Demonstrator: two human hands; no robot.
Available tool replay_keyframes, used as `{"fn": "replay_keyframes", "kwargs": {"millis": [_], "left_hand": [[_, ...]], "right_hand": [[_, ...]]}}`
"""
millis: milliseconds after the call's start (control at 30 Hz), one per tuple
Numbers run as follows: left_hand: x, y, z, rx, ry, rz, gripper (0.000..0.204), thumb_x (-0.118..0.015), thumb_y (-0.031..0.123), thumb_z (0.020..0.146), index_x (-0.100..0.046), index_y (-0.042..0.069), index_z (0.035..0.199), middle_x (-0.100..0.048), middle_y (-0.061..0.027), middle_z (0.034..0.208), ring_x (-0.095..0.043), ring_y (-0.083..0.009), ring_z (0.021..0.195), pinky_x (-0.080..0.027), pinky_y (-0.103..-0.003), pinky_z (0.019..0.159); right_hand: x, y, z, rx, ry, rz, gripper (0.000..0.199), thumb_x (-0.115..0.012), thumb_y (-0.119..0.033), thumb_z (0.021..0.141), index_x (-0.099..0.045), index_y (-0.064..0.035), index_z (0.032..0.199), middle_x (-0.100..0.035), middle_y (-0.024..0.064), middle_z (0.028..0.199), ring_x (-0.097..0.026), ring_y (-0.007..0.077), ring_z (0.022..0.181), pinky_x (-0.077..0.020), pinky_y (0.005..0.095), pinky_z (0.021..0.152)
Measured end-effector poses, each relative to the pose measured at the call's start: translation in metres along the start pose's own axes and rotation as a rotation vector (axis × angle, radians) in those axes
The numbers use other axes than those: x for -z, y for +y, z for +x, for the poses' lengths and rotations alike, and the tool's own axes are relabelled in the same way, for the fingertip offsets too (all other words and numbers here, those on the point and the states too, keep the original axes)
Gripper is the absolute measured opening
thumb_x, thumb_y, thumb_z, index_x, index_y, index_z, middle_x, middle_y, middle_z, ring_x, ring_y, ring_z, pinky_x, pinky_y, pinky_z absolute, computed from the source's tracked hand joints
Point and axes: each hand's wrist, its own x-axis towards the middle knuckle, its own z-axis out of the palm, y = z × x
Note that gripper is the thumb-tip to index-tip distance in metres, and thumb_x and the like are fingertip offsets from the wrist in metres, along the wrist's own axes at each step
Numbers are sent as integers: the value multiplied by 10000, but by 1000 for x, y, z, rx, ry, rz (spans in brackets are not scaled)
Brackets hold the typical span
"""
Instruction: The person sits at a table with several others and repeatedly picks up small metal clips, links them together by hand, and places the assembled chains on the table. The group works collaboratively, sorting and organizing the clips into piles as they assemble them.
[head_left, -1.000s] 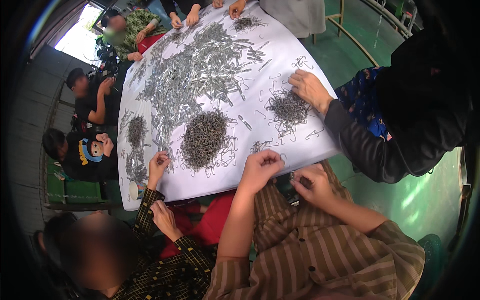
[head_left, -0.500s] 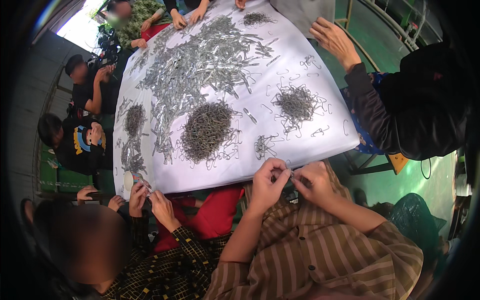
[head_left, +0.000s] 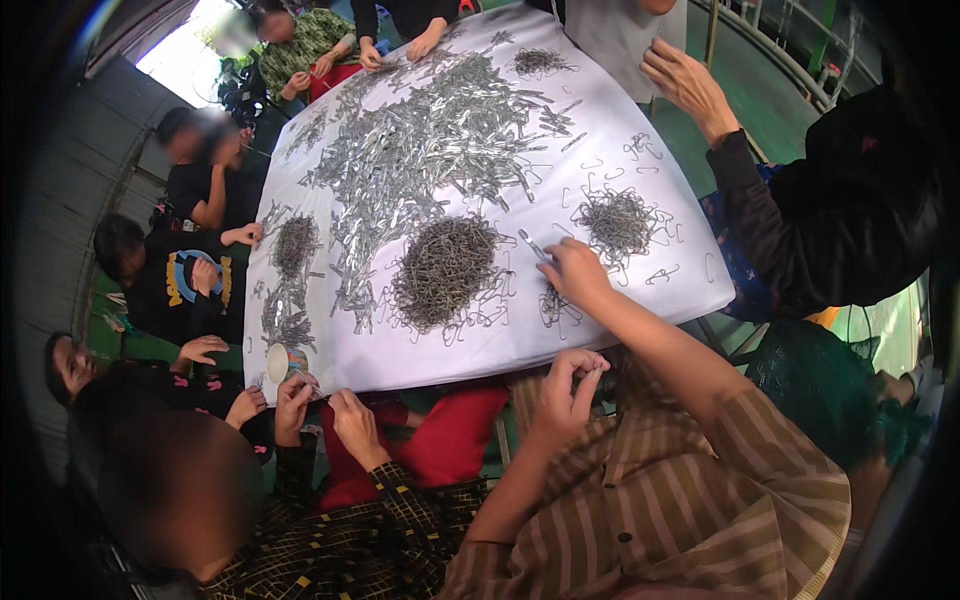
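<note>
My right hand (head_left: 577, 272) reaches over the white table cover (head_left: 640, 300) to a small heap of wire clips (head_left: 553, 303). Its fingers pinch a thin metal strip (head_left: 531, 244) that sticks out toward the big middle pile of wire clips (head_left: 445, 270). My left hand (head_left: 566, 388) stays below the table's near edge, fingers closed on a small wire clip (head_left: 594, 366). Both sleeves are brown and striped.
Another clip pile (head_left: 617, 221) lies to the right, and a broad spread of flat metal strips (head_left: 430, 140) covers the far half. Several people sit around the table; a neighbour's hands (head_left: 320, 410) work at my left beside a small cup (head_left: 277, 362). A dark-sleeved arm (head_left: 760, 220) reaches in at right.
My right hand has left my left hand at the table edge and moved forward onto the cover to the small clip heap. My left hand has sunk slightly below the edge.
</note>
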Motion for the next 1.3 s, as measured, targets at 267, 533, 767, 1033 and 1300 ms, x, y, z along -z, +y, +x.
{"fn": "replay_keyframes", "kwargs": {"millis": [267, 533, 767, 1033, 1300], "left_hand": [[3, -2, -13, -89, 44, 93, 68, -517, -40, 912, -474, -1, 946, -622, -142, 950, -616, -158, 867, -486, -276, 766], [-1, -13, -21, -172, 77, 83, 72, -529, -23, 913, -475, -1, 956, -626, -142, 936, -599, -171, 825, -482, -285, 748], [-1, -26, -20, -144, 151, 91, 46, -516, 2, 928, -476, -4, 951, -645, -132, 901, -601, -146, 782, -488, -271, 713], [-4, -24, -16, -162, 292, 112, 54, -518, 16, 930, -470, -4, 947, -660, -125, 883, -591, -133, 722, -479, -272, 664], [-1, -34, -17, -159, 299, 246, 59, -520, 22, 925, -472, -9, 940, -644, -109, 822, -573, -142, 649, -471, -287, 622]], "right_hand": [[-55, 4, 47, 59, -89, -475, 79, -577, -26, 752, -643, 9, 777, -603, 166, 842, -611, 344, 787, -510, 435, 746], [-31, 1, 45, -12, -205, -489, 115, -597, -81, 757, -673, -1, 787, -682, 145, 835, -671, 258, 809, -532, 364, 701], [40, -33, -7, -457, -249, 612, 120, -665, -38, 750, -662, 54, 828, -652, 89, 695, -622, 123, 580, -509, 251, 526], [84, -58, -68, -472, -185, 839, 103, -659, -21, 800, -642, 53, 869, -649, 70, 708, -608, 99, 599, -506, 232, 557], [88, -68, -84, -346, -177, 738, 70, -674, -28, 832, -635, 23, 861, -650, 36, 723, -603, 77, 633, -493, 220, 582]]}}
